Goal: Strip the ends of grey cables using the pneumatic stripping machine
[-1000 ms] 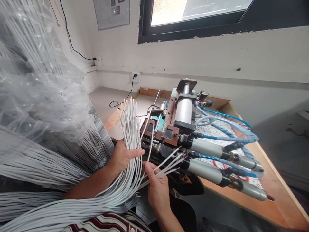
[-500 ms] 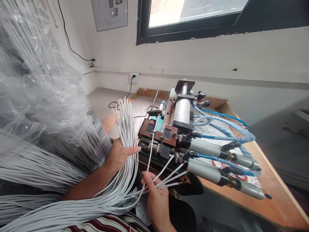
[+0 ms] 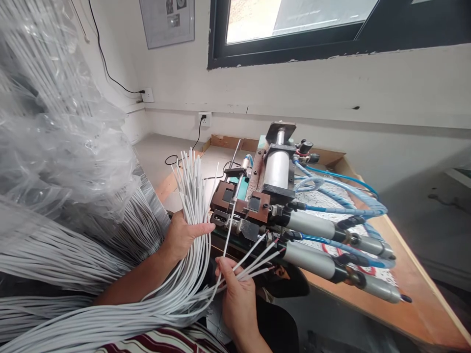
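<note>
L hand (image 3: 183, 239)'s clamped round a thick bundle of pale grey cables (image 3: 194, 201), ends up, w/ a tight gap btwn it & the pneumatic machine (image 3: 277, 169). R hand (image 3: 237, 294) pinches one cable (image 3: 230, 230), tip by the brown blocks (image 3: 263, 211), plus a few more ends (image 3: 265, 262) fanned R. Bench's R edge (image 3: 439, 300) is well apart from both.

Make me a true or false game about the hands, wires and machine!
1. The left hand holds a big bunch of wires. True.
2. That bunch is bright green. False: it is pale grey.
3. The right hand holds a smaller group of wires. True.
4. A window is behind the machine. True.
5. The machine stands on the floor. False: it sits on a table.
</note>
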The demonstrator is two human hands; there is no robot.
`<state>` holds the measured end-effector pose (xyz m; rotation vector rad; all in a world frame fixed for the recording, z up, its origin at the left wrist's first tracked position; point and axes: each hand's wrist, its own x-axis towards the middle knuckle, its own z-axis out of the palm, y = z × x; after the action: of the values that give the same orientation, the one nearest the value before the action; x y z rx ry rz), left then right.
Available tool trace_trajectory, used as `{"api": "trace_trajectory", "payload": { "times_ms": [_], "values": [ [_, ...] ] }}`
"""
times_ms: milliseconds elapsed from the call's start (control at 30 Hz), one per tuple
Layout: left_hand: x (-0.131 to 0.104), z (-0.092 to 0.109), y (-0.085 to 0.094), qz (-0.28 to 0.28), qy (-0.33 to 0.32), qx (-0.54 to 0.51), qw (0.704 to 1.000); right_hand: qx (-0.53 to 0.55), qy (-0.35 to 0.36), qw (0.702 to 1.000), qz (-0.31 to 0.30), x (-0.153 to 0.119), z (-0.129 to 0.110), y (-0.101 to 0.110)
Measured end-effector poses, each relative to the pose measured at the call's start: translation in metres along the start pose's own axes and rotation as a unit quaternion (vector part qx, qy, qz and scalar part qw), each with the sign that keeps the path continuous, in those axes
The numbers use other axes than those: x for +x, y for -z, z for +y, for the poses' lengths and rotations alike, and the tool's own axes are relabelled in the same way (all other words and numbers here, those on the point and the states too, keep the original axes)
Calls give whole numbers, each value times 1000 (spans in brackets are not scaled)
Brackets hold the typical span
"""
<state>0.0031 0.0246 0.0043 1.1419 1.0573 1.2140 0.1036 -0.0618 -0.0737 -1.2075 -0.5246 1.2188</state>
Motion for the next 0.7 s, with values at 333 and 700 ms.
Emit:
{"api": "trace_trajectory", "payload": {
  "times_ms": [333,700],
  "values": [
    [-1,-3,3,-5,-8,16,1000,-39,11,994,-102,5,-11,-7],
    [3,11,-2,-4,19,-63,998,88,28,995,45,15,-16,-16]
  ]
}}
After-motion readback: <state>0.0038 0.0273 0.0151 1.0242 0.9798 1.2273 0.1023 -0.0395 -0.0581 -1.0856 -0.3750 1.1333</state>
